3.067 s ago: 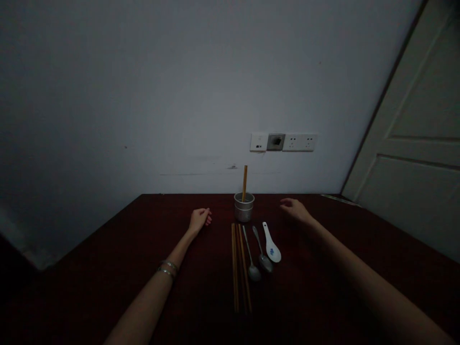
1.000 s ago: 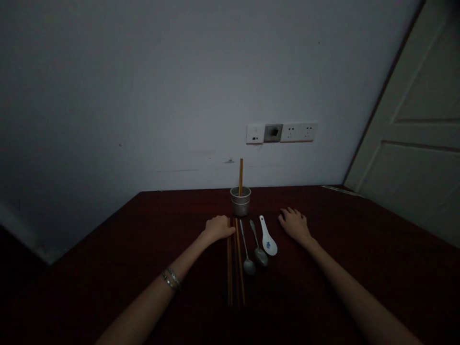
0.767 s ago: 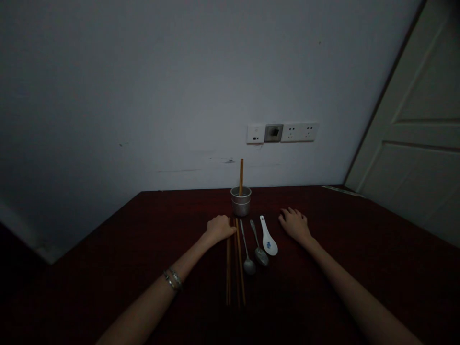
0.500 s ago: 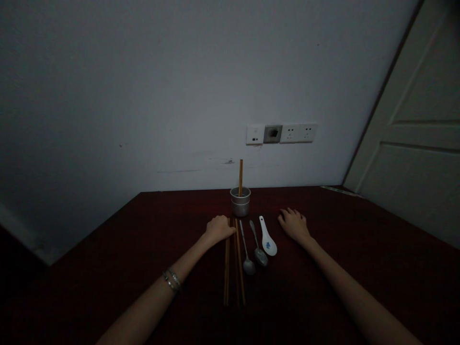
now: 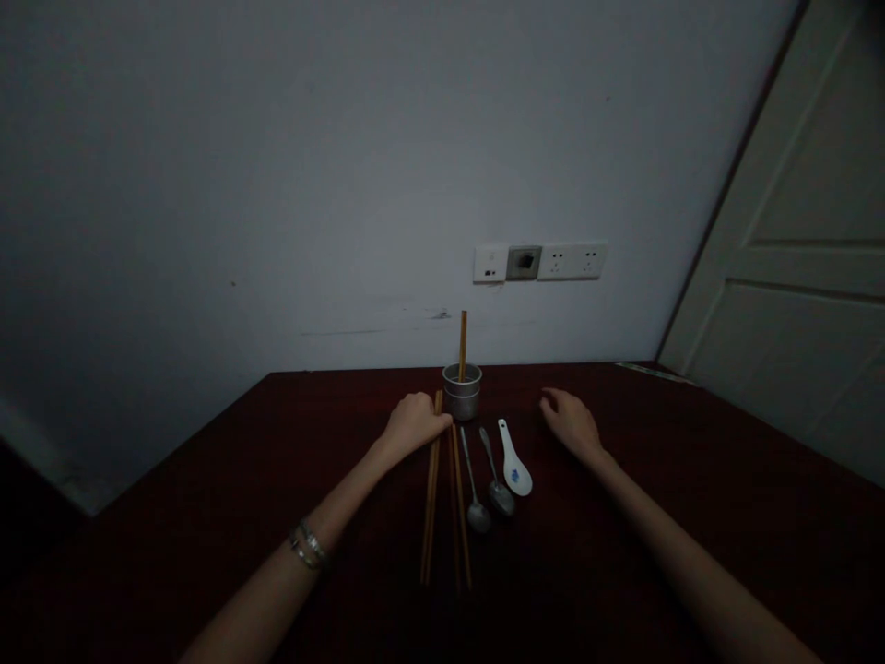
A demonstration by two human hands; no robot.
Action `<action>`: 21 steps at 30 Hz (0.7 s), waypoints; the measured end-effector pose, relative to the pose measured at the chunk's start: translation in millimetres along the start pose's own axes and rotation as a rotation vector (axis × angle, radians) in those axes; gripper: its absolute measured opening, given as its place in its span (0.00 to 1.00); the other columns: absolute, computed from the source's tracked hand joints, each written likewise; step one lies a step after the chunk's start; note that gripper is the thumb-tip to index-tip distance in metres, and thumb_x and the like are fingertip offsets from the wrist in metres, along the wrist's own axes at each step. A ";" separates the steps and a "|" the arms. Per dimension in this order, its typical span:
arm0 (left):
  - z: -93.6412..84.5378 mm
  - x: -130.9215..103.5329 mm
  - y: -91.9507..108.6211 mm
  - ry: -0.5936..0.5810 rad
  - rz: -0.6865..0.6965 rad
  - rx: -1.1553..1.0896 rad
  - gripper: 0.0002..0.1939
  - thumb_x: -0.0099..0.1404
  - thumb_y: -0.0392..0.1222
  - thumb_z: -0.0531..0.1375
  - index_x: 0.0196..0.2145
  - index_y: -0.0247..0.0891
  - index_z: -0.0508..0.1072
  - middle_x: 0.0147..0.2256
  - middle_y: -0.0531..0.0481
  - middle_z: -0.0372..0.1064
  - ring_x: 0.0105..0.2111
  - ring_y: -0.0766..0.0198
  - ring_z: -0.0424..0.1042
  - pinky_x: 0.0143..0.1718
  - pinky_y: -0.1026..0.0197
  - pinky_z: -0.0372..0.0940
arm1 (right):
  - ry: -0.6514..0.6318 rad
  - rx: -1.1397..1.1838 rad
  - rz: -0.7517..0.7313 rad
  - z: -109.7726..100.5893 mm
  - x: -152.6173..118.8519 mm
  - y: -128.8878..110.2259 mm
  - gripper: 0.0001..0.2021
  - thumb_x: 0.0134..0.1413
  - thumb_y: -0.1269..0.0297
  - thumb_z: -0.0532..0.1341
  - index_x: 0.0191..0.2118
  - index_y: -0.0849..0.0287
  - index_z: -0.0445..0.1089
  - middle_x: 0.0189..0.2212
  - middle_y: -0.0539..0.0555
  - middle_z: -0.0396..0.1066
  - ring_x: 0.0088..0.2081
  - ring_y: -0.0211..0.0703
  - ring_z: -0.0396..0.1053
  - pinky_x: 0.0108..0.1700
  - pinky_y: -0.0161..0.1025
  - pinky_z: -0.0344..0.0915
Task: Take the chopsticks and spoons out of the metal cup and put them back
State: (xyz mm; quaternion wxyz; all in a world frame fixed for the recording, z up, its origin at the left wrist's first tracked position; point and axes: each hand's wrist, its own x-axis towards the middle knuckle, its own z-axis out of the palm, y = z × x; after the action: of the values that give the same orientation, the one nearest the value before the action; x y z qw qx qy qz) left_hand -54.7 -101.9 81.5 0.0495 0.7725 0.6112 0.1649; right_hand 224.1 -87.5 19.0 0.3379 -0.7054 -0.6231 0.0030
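Note:
My left hand [image 5: 416, 422] is closed around the upper part of a pair of wooden chopsticks [image 5: 430, 516], whose top ends stick up past the fingers beside the metal cup [image 5: 462, 402]. In that cup, more chopsticks [image 5: 463, 346] stand upright. Just right of the held pair lie two other chopsticks [image 5: 462, 526] on the table. Beside them are a long-handled metal spoon [image 5: 478, 516], a second metal spoon [image 5: 501, 499] and a white ceramic spoon [image 5: 517, 475] with a blue mark. My right hand [image 5: 572, 424] rests right of the ceramic spoon, fingers loosely bent, holding nothing.
The dark red table [image 5: 332, 397] meets a pale wall [image 5: 373, 212] behind the cup. Sockets and a switch [image 5: 539, 263] are set in the wall. A white panelled door [image 5: 802, 314] stands at the right. The light is dim.
My left hand has moved up and slightly left, with its chopsticks now tilted and their tops higher. My right hand has shifted slightly, its fingers less spread.

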 end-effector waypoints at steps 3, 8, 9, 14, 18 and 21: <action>-21.1 -7.0 7.3 0.132 0.067 -0.098 0.11 0.51 0.44 0.54 0.20 0.35 0.70 0.21 0.47 0.67 0.22 0.64 0.65 0.25 0.64 0.55 | 0.064 0.388 -0.027 -26.0 1.7 -40.5 0.15 0.50 0.61 0.54 0.41 0.61 0.71 0.40 0.59 0.72 0.43 0.48 0.68 0.47 0.46 0.61; -47.1 -23.1 20.9 0.268 0.164 -0.286 0.07 0.49 0.41 0.55 0.18 0.35 0.66 0.19 0.53 0.63 0.20 0.70 0.59 0.23 0.66 0.52 | -0.428 1.211 0.062 -57.0 -29.6 -122.4 0.15 0.44 0.62 0.61 0.40 0.62 0.70 0.40 0.59 0.72 0.40 0.44 0.70 0.41 0.40 0.67; -49.9 -26.1 23.0 0.286 0.183 -0.309 0.07 0.49 0.40 0.55 0.18 0.35 0.65 0.18 0.53 0.62 0.20 0.70 0.58 0.23 0.66 0.52 | -0.513 1.254 0.063 -59.5 -38.5 -134.1 0.17 0.43 0.64 0.62 0.42 0.62 0.69 0.41 0.59 0.71 0.41 0.43 0.70 0.41 0.39 0.67; -57.1 -37.7 31.6 0.354 0.227 -0.378 0.07 0.50 0.39 0.54 0.18 0.36 0.63 0.17 0.55 0.60 0.19 0.71 0.57 0.23 0.66 0.52 | -0.838 1.237 -0.006 -51.0 -72.3 -161.1 0.23 0.37 0.65 0.66 0.44 0.60 0.67 0.40 0.55 0.72 0.39 0.41 0.70 0.43 0.40 0.66; -60.4 -41.8 35.8 0.370 0.217 -0.389 0.07 0.51 0.39 0.55 0.18 0.36 0.62 0.17 0.55 0.59 0.19 0.72 0.57 0.23 0.67 0.54 | -0.862 1.198 -0.023 -32.7 -82.2 -164.5 0.18 0.37 0.61 0.67 0.38 0.62 0.68 0.33 0.55 0.73 0.33 0.41 0.72 0.40 0.41 0.68; -61.0 -41.7 36.4 0.369 0.209 -0.397 0.07 0.51 0.39 0.55 0.19 0.37 0.62 0.17 0.55 0.59 0.19 0.71 0.58 0.23 0.67 0.54 | -0.816 1.210 -0.045 -27.2 -84.8 -165.4 0.18 0.38 0.56 0.66 0.34 0.62 0.67 0.31 0.55 0.73 0.31 0.41 0.72 0.35 0.41 0.69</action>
State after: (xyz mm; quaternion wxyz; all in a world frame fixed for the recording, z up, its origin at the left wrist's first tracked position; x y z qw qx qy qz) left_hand -48.4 -158.6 140.9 0.0703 0.7635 0.4828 0.4231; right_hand 71.7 -175.9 84.1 0.4096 -0.3249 -0.6032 0.6024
